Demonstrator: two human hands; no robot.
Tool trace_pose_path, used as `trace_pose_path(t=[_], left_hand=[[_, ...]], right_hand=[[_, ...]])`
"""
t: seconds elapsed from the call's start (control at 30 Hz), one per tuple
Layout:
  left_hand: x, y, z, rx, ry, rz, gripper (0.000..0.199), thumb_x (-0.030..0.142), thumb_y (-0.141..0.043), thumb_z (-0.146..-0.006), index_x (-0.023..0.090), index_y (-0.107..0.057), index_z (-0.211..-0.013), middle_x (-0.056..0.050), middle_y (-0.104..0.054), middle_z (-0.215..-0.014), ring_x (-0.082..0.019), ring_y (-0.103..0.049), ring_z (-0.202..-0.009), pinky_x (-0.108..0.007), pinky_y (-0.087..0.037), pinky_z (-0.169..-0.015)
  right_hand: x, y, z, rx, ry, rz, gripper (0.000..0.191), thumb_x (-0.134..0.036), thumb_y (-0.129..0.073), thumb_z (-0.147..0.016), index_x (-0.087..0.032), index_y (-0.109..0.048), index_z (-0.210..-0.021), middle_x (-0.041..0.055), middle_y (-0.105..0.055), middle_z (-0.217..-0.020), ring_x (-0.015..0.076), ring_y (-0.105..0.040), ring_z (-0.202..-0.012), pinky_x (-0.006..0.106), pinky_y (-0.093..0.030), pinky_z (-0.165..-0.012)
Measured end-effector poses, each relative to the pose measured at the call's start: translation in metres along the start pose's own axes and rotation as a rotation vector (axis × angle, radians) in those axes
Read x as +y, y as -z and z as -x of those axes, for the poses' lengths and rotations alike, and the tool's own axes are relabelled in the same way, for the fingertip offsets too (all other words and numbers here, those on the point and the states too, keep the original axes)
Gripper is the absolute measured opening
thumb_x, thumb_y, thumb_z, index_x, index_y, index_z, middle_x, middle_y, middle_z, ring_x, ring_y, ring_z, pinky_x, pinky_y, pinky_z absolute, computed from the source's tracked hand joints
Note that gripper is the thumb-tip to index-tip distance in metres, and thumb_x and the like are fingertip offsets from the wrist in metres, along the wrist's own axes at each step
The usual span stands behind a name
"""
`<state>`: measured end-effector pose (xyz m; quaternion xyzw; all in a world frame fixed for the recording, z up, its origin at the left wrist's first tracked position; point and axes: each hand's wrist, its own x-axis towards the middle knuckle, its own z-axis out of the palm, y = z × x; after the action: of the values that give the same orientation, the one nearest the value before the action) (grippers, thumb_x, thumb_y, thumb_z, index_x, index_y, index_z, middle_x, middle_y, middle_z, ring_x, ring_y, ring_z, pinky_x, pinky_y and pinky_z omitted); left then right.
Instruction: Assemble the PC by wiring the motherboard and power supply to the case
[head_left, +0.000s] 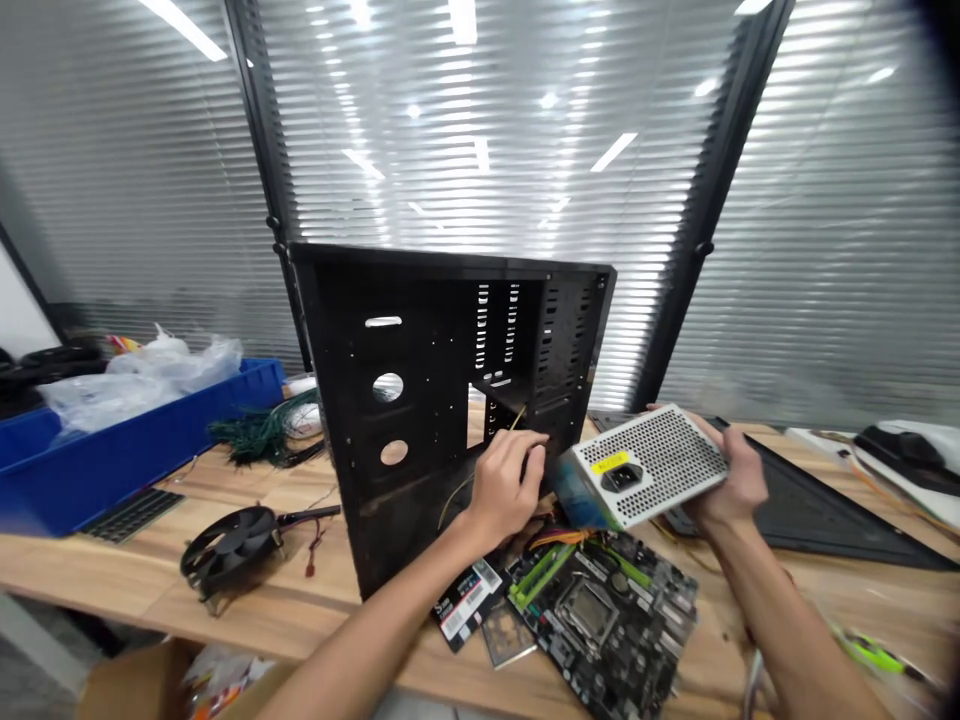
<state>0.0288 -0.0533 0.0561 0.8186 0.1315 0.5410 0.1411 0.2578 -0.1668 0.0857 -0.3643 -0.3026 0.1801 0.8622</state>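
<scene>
From here I count one black metal computer case (420, 415) at centre; one silver, perforated-metal power supply (664, 462) at four o'clock; one rectangular black-and-green motherboard (619, 630) at five; one round black plastic fan (237, 548) at eight.

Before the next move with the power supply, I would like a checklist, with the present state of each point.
1. Power supply in right hand: ok, held at one end.
2. Case standing on table: ok.
3. Left hand free: cannot tell; a yellow wire shows beside it.
4. Orange wires away from motherboard: not ok, bunched at its far edge.
5. Fan away from both hands: ok.
</scene>
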Motion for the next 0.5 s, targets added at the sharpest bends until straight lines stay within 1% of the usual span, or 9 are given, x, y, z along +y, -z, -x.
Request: trace_pose_path(t=[0.07,0.13,0.23,0.3,0.4,0.47,0.5], left_hand=[[-0.001,-0.002,0.001,0.001,0.032,-0.033,0.033,0.03,-0.041,-0.108,0.019,-0.071,-0.105,-0.009,-0.077,-0.101,-0.022,-0.07,-0.099,-0.038,-0.055,-0.092],[-0.001,-0.004,0.002,-0.017,0.065,-0.069,0.032,0.03,-0.045,-0.106,0.02,-0.072,-0.094,-0.007,-0.077,-0.089,-0.021,-0.072,-0.087,-0.034,-0.054,-0.083],[0.0,-0.003,0.001,-0.035,0.143,-0.119,0.033,0.034,-0.05,-0.104,0.022,-0.074,-0.085,-0.004,-0.076,-0.074,-0.017,-0.07,-0.069,-0.028,-0.049,-0.069],[0.0,0.001,-0.002,-0.028,0.211,-0.145,0.039,0.038,-0.047,-0.106,0.022,-0.075,-0.084,-0.002,-0.074,-0.066,-0.015,-0.068,-0.061,-0.026,-0.046,-0.063],[0.001,0.007,-0.009,-0.03,0.299,-0.175,0.048,0.041,-0.037,-0.109,0.021,-0.075,-0.087,-0.003,-0.075,-0.067,-0.014,-0.069,-0.063,-0.024,-0.045,-0.063],[0.001,0.008,-0.011,-0.073,0.333,-0.196,0.051,0.041,-0.032,-0.11,0.021,-0.075,-0.091,-0.004,-0.077,-0.073,-0.015,-0.071,-0.067,-0.024,-0.046,-0.065],[0.002,0.007,-0.011,-0.112,0.341,-0.208,0.052,0.042,-0.031,-0.11,0.021,-0.075,-0.091,-0.005,-0.078,-0.075,-0.015,-0.072,-0.069,-0.025,-0.047,-0.067]], right_hand=[[-0.009,0.004,-0.001,-0.001,0.01,-0.019,0.062,-0.068,-0.064,-0.077,-0.012,-0.08,-0.095,0.0209,-0.076,-0.106,0.0434,-0.067,-0.113,0.052,-0.055,-0.096],[-0.018,0.009,-0.005,0.008,0.026,-0.047,0.063,-0.069,-0.064,-0.075,-0.011,-0.08,-0.094,0.0241,-0.074,-0.114,0.0456,-0.066,-0.116,0.055,-0.054,-0.096],[-0.03,0.02,-0.015,0.053,0.075,-0.083,0.062,-0.068,-0.063,-0.074,-0.013,-0.08,-0.095,0.0256,-0.072,-0.12,0.0479,-0.065,-0.119,0.059,-0.054,-0.095],[-0.038,0.031,-0.025,0.08,0.115,-0.11,0.059,-0.067,-0.06,-0.075,-0.015,-0.08,-0.095,0.0244,-0.072,-0.122,0.0486,-0.065,-0.118,0.063,-0.054,-0.094],[-0.045,0.052,-0.04,0.135,0.166,-0.184,0.042,-0.058,-0.057,-0.081,-0.021,-0.077,-0.086,0.0197,-0.074,-0.122,0.0457,-0.067,-0.116,0.066,-0.055,-0.092],[-0.046,0.065,-0.049,0.21,0.17,-0.219,0.031,-0.049,-0.055,-0.085,-0.024,-0.073,-0.078,0.0158,-0.075,-0.12,0.0418,-0.069,-0.114,0.065,-0.056,-0.092],[-0.045,0.07,-0.053,0.248,0.161,-0.222,0.03,-0.046,-0.055,-0.087,-0.024,-0.071,-0.075,0.0149,-0.076,-0.117,0.0401,-0.07,-0.113,0.063,-0.057,-0.093]])
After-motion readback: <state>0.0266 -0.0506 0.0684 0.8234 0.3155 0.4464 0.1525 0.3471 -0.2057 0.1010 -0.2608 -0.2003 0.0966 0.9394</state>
